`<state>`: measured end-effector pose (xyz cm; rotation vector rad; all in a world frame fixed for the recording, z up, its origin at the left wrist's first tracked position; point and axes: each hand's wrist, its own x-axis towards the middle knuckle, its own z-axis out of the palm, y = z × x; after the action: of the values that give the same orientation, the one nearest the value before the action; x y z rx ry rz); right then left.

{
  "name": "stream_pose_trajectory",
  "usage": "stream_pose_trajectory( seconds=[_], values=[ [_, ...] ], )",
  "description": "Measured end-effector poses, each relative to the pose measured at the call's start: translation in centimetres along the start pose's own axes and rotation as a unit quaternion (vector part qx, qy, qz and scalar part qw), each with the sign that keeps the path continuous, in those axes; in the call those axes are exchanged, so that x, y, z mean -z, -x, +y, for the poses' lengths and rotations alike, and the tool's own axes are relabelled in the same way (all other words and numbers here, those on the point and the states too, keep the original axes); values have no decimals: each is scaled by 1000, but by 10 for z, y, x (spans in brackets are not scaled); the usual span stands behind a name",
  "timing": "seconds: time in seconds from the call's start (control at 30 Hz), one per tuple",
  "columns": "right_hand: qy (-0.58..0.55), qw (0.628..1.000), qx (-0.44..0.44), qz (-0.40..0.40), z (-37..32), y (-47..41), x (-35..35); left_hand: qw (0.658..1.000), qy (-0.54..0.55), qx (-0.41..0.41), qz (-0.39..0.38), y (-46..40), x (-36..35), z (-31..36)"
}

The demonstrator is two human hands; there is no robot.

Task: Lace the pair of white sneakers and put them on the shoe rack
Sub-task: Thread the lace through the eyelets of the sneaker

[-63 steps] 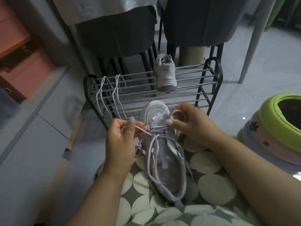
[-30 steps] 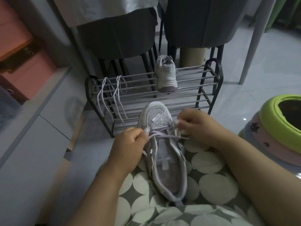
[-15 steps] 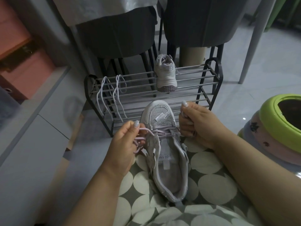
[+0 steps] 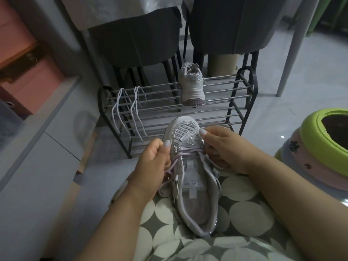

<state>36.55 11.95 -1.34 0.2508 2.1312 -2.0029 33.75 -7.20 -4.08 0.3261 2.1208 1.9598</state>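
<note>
- Sneaker (image 4: pixel 195 178) lies on my lap, toe pointing away toward the shoe rack (image 4: pixel 244 102); lap covered in dotted fabric (image 4: pixel 243 210).
- Lace (image 4: pixel 188 152) crosses only the lowest eyelets near the toe; the rest of the throat is unlaced.
- Left hand (image 4: pixel 153 161) curled, pinching the left run of the lace, which loops slack below my palm.
- Right hand (image 4: pixel 221 146) curled against the right eyelet row, holding the other end; the tip itself is hidden by my fingers.
- Second sneaker (image 4: pixel 192 87) already stands on the rack's top tier, heel toward me.
- Spare white laces (image 4: pixel 130 110) drape over the rack's left bars.
- Risk, my judgement: pulling unevenly would leave one end too short for the upper eyelets.
- Risk: the slack loop under my left hand could twist or snag on the side strap as I draw it through.
- Risk: the sneaker sits loose on soft fabric; a hard tug could roll it off my knee.
- Around: two dark chairs (image 4: pixel 135 34) behind the rack, pink boxes (image 4: pixel 24 59) far left, a green-rimmed tub (image 4: pixel 308 140) to my right.
- In the way later: the draped laces take up the rack's left side; open bar space beside the parked sneaker looks enough.
</note>
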Motion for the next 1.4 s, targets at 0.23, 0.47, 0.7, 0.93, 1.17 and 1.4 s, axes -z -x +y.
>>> stream_pose_trajectory(
  seconds=[0.23, 0.47, 0.7, 0.93, 1.17, 1.4],
  values=[
    [262, 965, -1, 4, -10, 12, 2, 981, -193, 0, 9, 0, -2, 5],
    [421, 906, 51, 2, -6, 14, 8, 966, -259, 18, 9, 6, 1, 7],
    [381, 923, 59, 0, -7, 10, 4, 966, -256, 14, -32, 5, 9, 8],
    [315, 946, 70, 12, -4, 5, 1, 980, -192, 6, -47, 2, 4, 5],
    [135, 981, 57, -127, -5, 13, 16, 995, 18, 1, -96, 8, 12, 9],
    [310, 938, 153, 0, -22, 14, 17, 994, -54, -64, -66, 3, 16, 16]
  ],
)
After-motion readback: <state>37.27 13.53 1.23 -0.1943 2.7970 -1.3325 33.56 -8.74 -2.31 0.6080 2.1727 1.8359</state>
